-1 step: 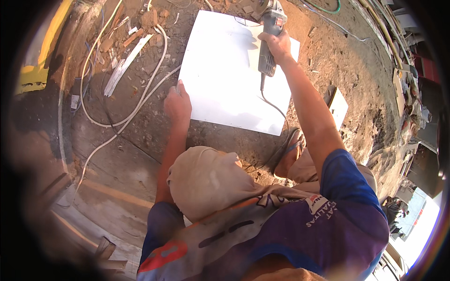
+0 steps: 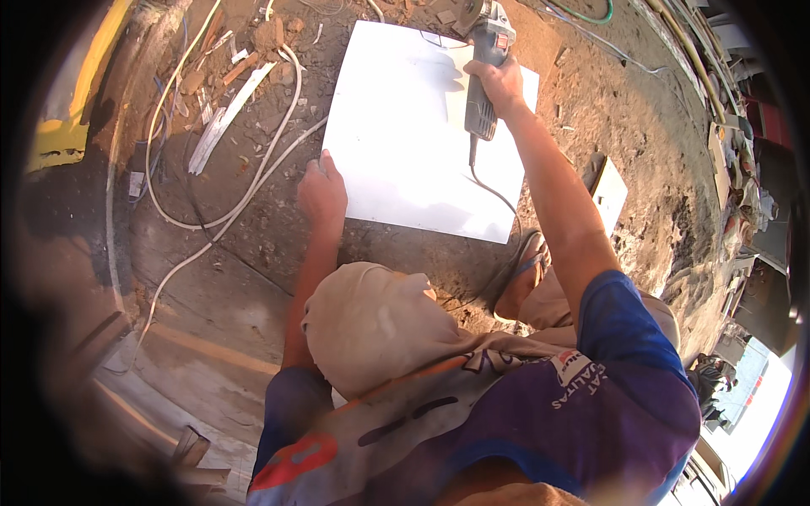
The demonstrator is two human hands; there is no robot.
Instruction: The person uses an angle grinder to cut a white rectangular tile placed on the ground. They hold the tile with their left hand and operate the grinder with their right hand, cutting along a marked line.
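Head view is showing a white sheet (image 2: 405, 143) lying flat. Above the sheet's far right part, the right hand (image 2: 504, 84) is grasping a grinder (image 2: 492, 44) around its body. At the sheet's left edge, the left hand (image 2: 323, 189) is touching; whether it is pinching, I am not seeing. The grinder is probably weighing much, its rigid body offering good hold; the sheet is looking light, perhaps slippery.

bright sunlight | white sheet (image 2: 405, 160) nearly blown out, shadows across it | fisheye bend, black rim | lower left blurred
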